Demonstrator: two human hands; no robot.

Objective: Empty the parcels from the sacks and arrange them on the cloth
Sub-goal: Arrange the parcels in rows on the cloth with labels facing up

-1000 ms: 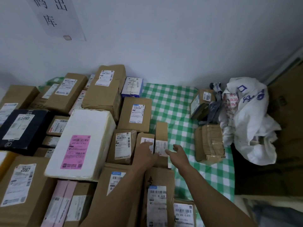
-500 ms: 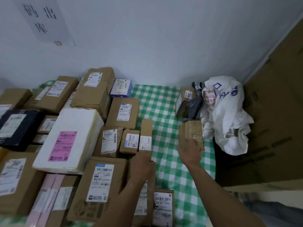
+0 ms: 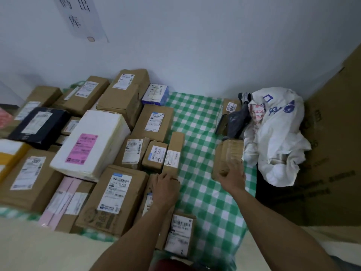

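Note:
Several labelled cardboard parcels lie packed together on the left part of a green-and-white checked cloth point(image 3: 197, 122). My left hand point(image 3: 166, 187) rests on the near end of a narrow upright box point(image 3: 174, 151) at the right edge of that group. My right hand point(image 3: 232, 176) grips the near end of a tape-wrapped brown parcel point(image 3: 228, 155) lying on the cloth. A crumpled white sack point(image 3: 273, 137) with blue print sits at the right, beside a small box point(image 3: 227, 112) and a dark grey bag point(image 3: 238, 120).
A white foam box point(image 3: 91, 143) with a pink label and a black parcel point(image 3: 39, 124) lie among the boxes at left. A large cardboard sheet point(image 3: 336, 133) stands against the right side. The white wall runs behind, with a paper sign point(image 3: 82, 18).
My right hand has moved right from the narrow box to the tape-wrapped parcel and taken hold of it. My left hand slid back to the narrow box's near end.

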